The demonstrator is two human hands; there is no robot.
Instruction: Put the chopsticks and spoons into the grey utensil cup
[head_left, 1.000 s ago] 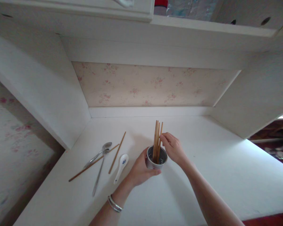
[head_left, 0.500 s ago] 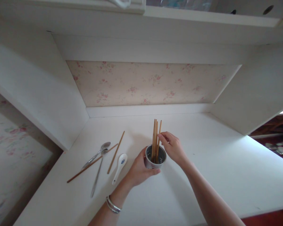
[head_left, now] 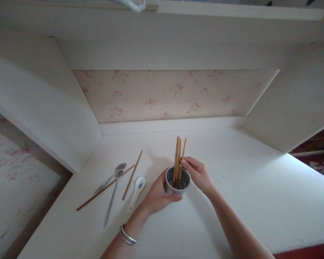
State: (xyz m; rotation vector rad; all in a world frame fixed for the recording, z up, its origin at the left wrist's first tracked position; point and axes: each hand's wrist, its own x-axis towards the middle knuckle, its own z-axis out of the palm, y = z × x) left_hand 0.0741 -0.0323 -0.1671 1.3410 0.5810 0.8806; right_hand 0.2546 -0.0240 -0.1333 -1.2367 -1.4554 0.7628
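Note:
My left hand (head_left: 160, 194) is wrapped round a metal utensil holder (head_left: 174, 191) with small holes in its wall. Several wooden chopsticks (head_left: 176, 154) stand upright in the holder. The rightmost chopstick (head_left: 184, 146) leans a little apart from the others, and the thumb and fingers of my right hand (head_left: 197, 172) pinch it just above the rim. Its lower end is inside the holder. To the left of my left hand lies a white ceramic spoon (head_left: 136, 192) with a blue motif in its bowl.
On the white tabletop (head_left: 248, 187), left side, lie a loose chopstick (head_left: 132, 175), a darker chopstick (head_left: 101, 190) and two metal spoons (head_left: 121, 167), partly crossing. White side panels (head_left: 54, 108) flank the table, and a shelf (head_left: 151, 28) overhangs it.
My right hand has slid slightly down along the chopstick, closer to the holder's rim. The holder stays in my left hand. The view has shifted slightly.

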